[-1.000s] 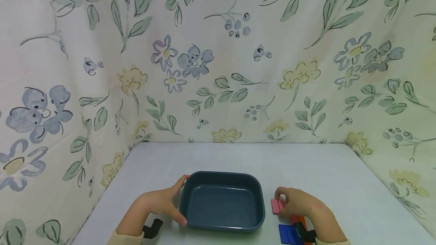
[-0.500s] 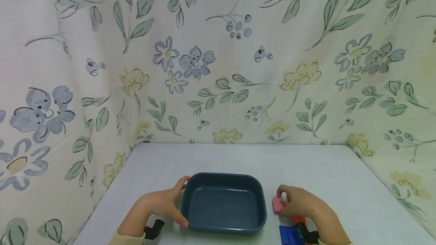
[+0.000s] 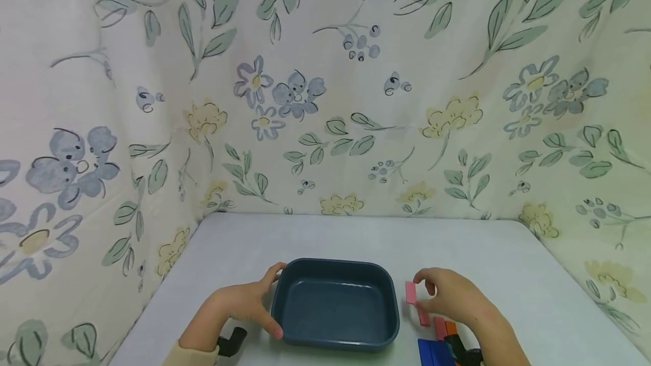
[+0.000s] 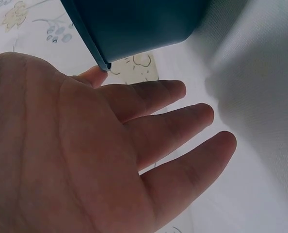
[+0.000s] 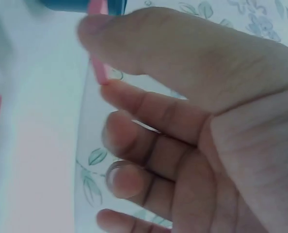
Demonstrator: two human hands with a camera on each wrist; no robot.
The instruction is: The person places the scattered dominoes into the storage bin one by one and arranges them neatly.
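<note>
A dark teal rectangular tray (image 3: 338, 312) stands in the middle of the white table. My left hand (image 3: 243, 304) lies along its left side, thumb at the near corner and index finger at the far one. In the left wrist view the fingers of this hand (image 4: 153, 111) are spread and fairly straight, with one fingertip at the tray's rim. To the right of the tray, my right hand (image 3: 450, 295) pinches a thin pink block (image 3: 411, 291) between thumb and index finger. The right wrist view has this pink block (image 5: 100, 72) edge-on, partly behind the thumb.
Another pink block (image 3: 423, 316) lies below the right hand. Nearer me are a red-pink block (image 3: 439, 327), an orange block (image 3: 450, 328) and blue blocks (image 3: 433, 352), partly covered by the wrist strap (image 3: 460, 350). Floral cloth (image 3: 325, 100) hangs behind the white table (image 3: 325, 236).
My right hand has raised the pink block from beside the other pink one and moved it slightly away from me. The left hand stays at the tray; the head view has shifted slightly.
</note>
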